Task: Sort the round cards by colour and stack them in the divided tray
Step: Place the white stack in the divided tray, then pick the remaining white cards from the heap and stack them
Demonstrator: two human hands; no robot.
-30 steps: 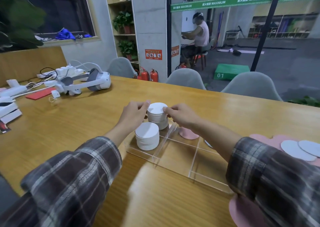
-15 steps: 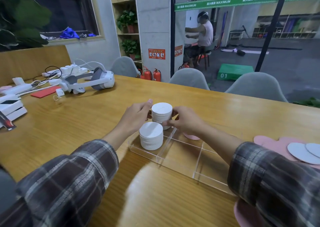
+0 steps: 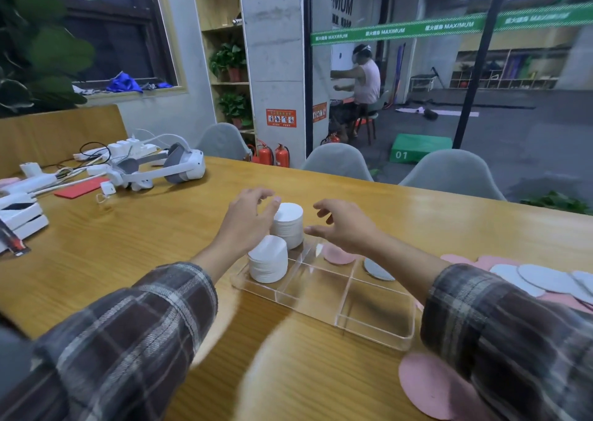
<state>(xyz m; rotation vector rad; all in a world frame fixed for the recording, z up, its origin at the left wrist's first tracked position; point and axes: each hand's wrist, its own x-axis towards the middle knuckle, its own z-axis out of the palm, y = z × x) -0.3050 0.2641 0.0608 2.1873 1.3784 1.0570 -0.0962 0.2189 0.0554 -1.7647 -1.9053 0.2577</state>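
Room: glass front, grey chairs beyond tray | wooden table (image 3: 128,244) bears clear divided tray (image 3: 373,332) | loose pink and grey cards (image 3: 542,277) right of tray, likely awaiting sorting | near white stack (image 3: 268,263), far white stack (image 3: 288,224) fill tray's left cells | left hand (image 3: 247,221), right hand (image 3: 346,228) flank far stack, fingers spread, empty | pink card (image 3: 337,255), grey card (image 3: 378,269) start tray's far cells

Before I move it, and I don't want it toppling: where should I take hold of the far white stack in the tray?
I'd pinch the far white stack low on its curved side, fingers left and right, coming from above. It is an upright column of loose cards, and the near white stack stands in front.
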